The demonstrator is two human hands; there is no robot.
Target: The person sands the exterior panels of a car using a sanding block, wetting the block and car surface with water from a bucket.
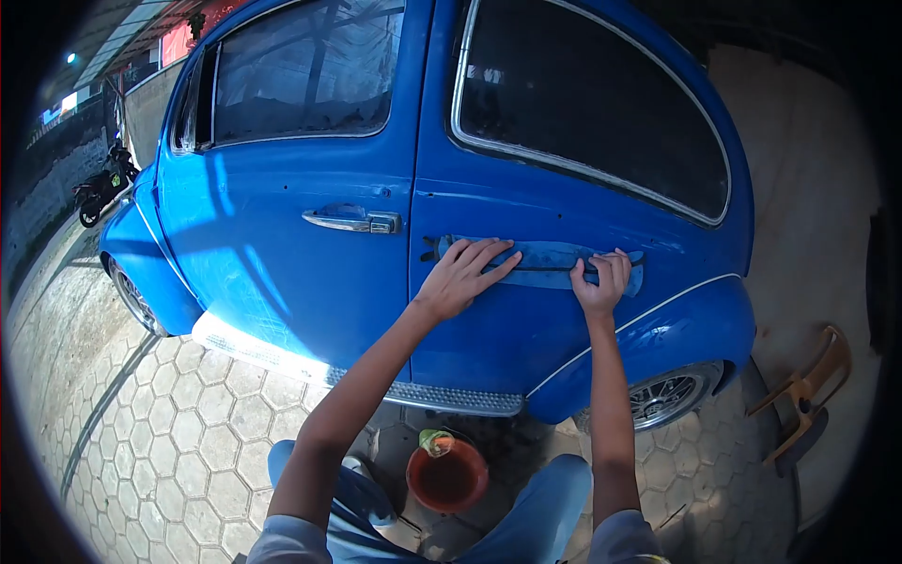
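A blue car [366, 179] fills most of the view, its side facing me. Behind the door seam, a long, pale-blue, matte patch [550, 254] runs across the rear side panel, crossed by a thin dark strip [545, 270]. My left hand [460, 274] lies over the patch's left end, fingers spread and pointing right. At the patch's right part, my right hand [602, 280] has its fingers curled and pinched at the dark strip. What lies under both palms is hidden.
A reddish bucket [447, 477] of dark liquid stands between my knees, a green and yellow packet [436, 443] at its rim. The running board [451, 398] juts out below the door. A brown plastic chair [806, 399] is at the right, a motorbike [103, 183] far left.
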